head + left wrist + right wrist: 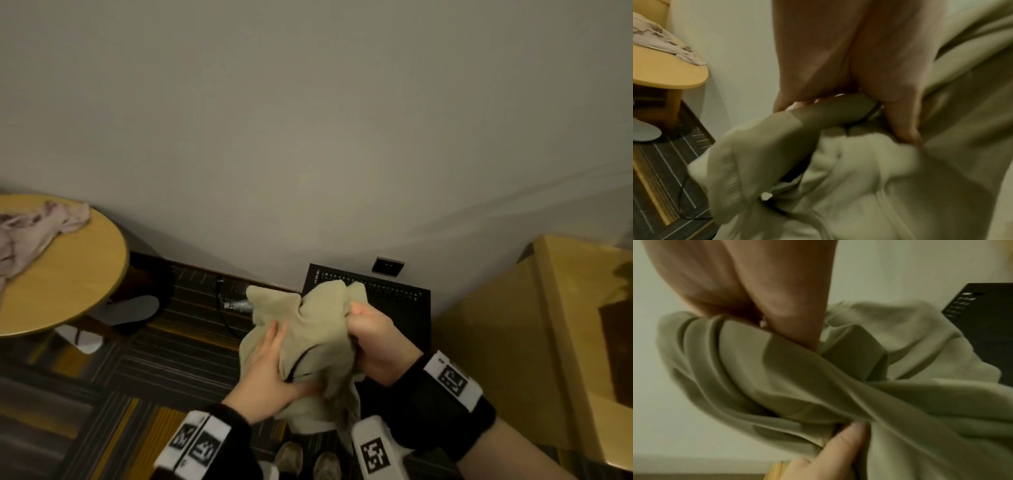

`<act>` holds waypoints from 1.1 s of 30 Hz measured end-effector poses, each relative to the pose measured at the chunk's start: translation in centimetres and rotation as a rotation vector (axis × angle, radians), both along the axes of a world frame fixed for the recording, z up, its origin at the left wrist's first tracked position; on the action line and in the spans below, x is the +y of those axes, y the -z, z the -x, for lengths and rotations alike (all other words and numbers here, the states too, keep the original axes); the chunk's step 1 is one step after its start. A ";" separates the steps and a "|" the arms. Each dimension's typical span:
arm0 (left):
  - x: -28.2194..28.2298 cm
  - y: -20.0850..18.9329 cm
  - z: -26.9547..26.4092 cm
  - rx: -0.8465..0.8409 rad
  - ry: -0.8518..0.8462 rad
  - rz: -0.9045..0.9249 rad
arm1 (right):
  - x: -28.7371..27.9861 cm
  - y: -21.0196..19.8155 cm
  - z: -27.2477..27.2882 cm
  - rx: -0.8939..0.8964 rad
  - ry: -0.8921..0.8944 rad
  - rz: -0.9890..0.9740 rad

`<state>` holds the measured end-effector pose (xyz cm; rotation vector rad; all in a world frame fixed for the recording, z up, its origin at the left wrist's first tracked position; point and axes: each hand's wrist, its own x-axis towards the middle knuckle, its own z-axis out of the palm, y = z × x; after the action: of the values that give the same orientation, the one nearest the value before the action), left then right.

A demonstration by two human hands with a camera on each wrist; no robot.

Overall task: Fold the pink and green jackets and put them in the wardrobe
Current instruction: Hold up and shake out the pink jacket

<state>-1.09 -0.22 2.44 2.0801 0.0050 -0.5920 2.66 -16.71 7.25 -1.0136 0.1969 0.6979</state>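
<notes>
Gripping the bunched green jacket in mid-air, both hands are clamped on its cloth. The right hand is fisted round a gathered fold near the top, thumb uppermost; the left hand holds the lower left part, thumb pressed over the front and fingers curled into the fabric, as the left wrist view shows. The two hands sit close together, cloth between them. The jacket hangs above the striped carpet, in front of a black box standing against the wall. The pink jacket lies crumpled at the far left edge of the round worktop. A wooden cabinet stands to the right.
</notes>
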 end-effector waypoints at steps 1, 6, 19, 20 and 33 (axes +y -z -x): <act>0.0 0.1 0.0 -0.025 -0.074 0.009 | 0.8 -0.8 0.1 -0.061 -0.051 0.003; 2.4 -0.9 0.4 -0.112 -0.413 0.095 | 2.8 -1.2 -0.7 -0.166 -0.055 0.203; 21.2 -4.0 2.4 -0.210 -0.815 0.232 | 10.7 1.5 -5.6 -0.120 -0.147 0.574; 23.0 -4.0 2.6 -0.204 -0.835 0.231 | 11.9 1.8 -6.0 -0.110 -0.155 0.572; 48.7 -5.1 3.2 -0.164 -1.026 0.268 | 35.9 3.4 -10.6 -0.082 -0.170 0.542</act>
<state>-4.26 48.51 7.55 1.5737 0.7990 0.2017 13.25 19.21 3.82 -1.5881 0.2367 0.7736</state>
